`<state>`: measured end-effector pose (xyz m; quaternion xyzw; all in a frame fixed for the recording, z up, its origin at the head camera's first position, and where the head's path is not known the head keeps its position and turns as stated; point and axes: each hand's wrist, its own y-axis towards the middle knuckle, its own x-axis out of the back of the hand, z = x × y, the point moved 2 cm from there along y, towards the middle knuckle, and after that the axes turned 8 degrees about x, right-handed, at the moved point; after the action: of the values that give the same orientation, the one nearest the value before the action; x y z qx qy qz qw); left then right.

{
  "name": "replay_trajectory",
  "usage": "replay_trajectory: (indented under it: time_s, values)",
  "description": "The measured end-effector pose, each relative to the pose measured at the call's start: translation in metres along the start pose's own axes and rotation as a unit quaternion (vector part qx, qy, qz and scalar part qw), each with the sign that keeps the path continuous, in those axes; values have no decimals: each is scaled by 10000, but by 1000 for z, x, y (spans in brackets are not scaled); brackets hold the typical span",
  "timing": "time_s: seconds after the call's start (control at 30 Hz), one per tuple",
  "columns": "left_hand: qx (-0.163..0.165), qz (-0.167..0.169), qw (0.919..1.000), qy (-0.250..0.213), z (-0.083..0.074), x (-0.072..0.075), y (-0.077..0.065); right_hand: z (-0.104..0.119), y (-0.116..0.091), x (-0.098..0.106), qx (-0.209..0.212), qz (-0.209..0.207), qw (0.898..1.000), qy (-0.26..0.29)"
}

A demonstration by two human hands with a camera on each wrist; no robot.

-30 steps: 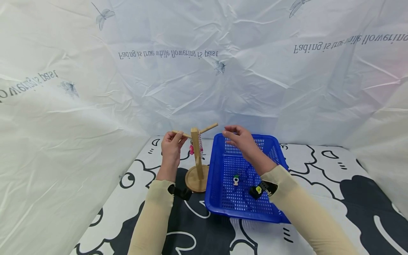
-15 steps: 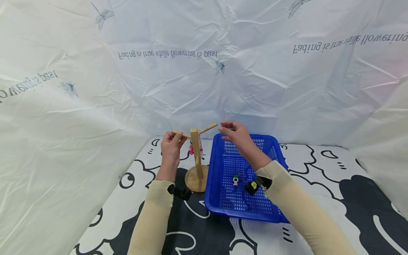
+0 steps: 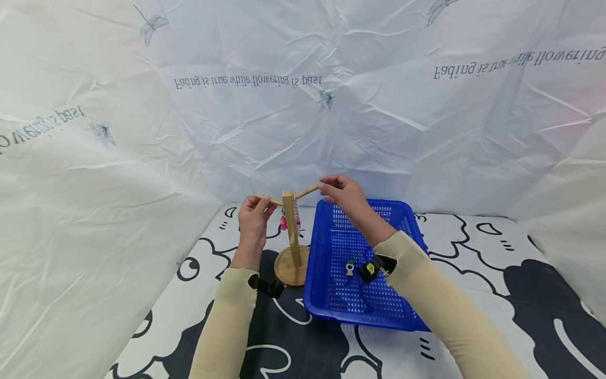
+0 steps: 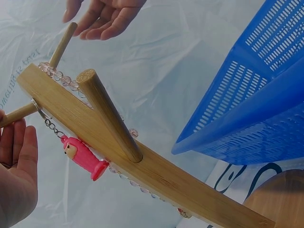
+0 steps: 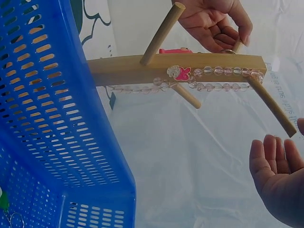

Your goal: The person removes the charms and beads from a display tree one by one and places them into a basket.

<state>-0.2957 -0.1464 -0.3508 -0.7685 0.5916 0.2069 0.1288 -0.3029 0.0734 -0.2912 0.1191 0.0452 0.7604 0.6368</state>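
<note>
The wooden stand (image 3: pixel 293 237) is stood upright beside the blue basket (image 3: pixel 312 263). Its left peg (image 4: pixel 19 115) is pinched by the left hand (image 3: pixel 253 223), the pink charm (image 4: pixel 83 156) being hung between grip and post. The right peg (image 3: pixel 306 191), looped with beads (image 5: pixel 218 71), is approached at its tip by the right hand (image 3: pixel 345 195), thumb and fingers held apart; contact cannot be told.

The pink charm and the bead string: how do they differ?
The pink charm is opaque pink; the bead string is mostly see-through. The charm is short and compact; the string is long. The charm hangs from the left peg, which the left hand holds; the string from the right peg. Both hang on the stand.
</note>
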Motion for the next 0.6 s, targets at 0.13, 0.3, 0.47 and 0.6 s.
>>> replay_trajectory:
  time_s: [0.13, 0.3, 0.47, 0.6]
  values:
    - [5, -4, 10000, 20, 0, 0, -1, 1, 2, -2, 38, -4, 9999, -140]
    - [-4, -10, 10000, 47, -1, 0, -2, 0, 2, -3, 128, 23, 9998, -178]
    - [9, -2, 9999, 110, -2, 0, -1, 0, 2, -3, 201, 50, 9995, -237]
    - [5, 90, 9998, 186, -3, 1, -1, 1, 1, -2, 255, 99, 9993, -263]
